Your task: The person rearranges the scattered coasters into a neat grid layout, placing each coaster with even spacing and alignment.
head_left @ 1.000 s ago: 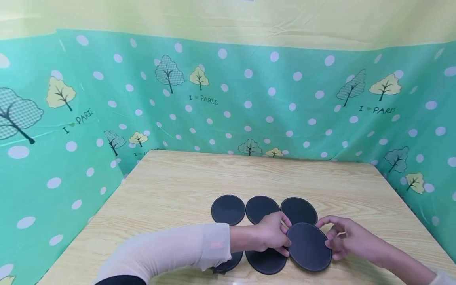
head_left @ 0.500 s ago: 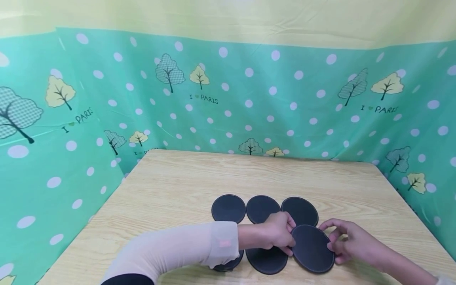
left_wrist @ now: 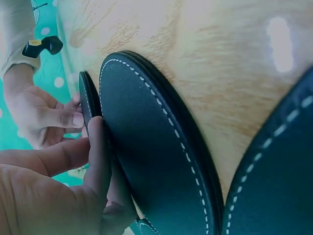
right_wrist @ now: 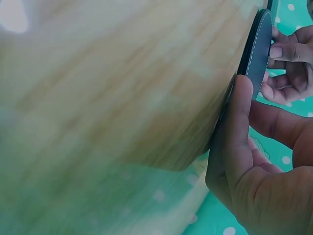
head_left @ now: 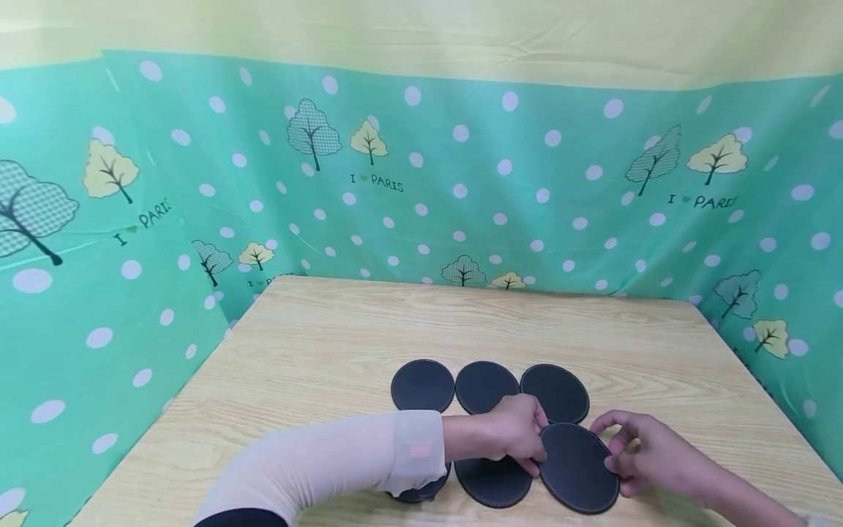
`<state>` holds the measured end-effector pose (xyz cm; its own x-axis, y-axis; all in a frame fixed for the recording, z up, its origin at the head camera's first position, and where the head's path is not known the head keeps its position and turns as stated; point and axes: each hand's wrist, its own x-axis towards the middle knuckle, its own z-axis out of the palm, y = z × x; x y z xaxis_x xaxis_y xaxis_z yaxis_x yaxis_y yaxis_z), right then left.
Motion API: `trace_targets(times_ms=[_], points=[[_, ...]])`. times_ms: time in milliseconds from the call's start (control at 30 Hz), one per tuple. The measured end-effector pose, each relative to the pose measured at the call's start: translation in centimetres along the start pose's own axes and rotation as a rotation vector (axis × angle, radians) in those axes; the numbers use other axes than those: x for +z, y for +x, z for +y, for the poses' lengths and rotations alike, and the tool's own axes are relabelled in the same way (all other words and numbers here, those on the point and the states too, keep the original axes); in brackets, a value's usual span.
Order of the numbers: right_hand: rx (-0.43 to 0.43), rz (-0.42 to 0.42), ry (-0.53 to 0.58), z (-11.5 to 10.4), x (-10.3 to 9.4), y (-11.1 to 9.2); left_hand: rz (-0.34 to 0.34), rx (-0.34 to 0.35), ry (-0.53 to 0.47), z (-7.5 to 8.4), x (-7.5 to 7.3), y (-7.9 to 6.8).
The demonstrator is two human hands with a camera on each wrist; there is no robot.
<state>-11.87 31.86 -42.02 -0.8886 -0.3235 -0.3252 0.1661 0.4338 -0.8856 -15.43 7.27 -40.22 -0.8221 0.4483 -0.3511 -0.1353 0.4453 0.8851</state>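
A round black coaster [head_left: 579, 468] with light edge stitching is at the front right of a group of matching coasters. My left hand [head_left: 516, 433] pinches its left edge, while my right hand [head_left: 648, 457] holds its right edge between thumb and fingers. Its near part looks flat to the table or just above it; I cannot tell which. In the left wrist view the held coaster [left_wrist: 87, 100] appears edge-on beyond the front middle coaster [left_wrist: 151, 142]. The right wrist view shows the coaster [right_wrist: 259, 54] between both hands.
Behind lies a row of coasters, left [head_left: 423, 386], middle [head_left: 486, 384] and right [head_left: 555, 394]. Front middle [head_left: 494, 483] and front left [head_left: 421, 492] coasters are partly covered by my left arm. The wooden table [head_left: 316, 351] is surrounded by a green dotted curtain [head_left: 395, 241].
Both hands have moved the held coaster slightly right and toward me, lowering it in the head view. It overlaps the back right coaster less. The other coasters have stayed put.
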Motion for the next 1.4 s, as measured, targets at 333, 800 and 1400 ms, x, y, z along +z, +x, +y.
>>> trace_targets(times_ms=[333,800,1400], points=[[0.026,0.036,-0.065,-0.3,0.3,-0.1,0.009,-0.005,0.082,0.2,0.2,0.3],[0.006,0.048,-0.104,-0.4,0.5,-0.2,-0.005,-0.004,0.145,0.3,0.3,0.7],[-0.029,0.051,-0.204,-1.0,-0.5,0.0,-0.051,0.013,0.048,-0.2,-1.2,1.1]])
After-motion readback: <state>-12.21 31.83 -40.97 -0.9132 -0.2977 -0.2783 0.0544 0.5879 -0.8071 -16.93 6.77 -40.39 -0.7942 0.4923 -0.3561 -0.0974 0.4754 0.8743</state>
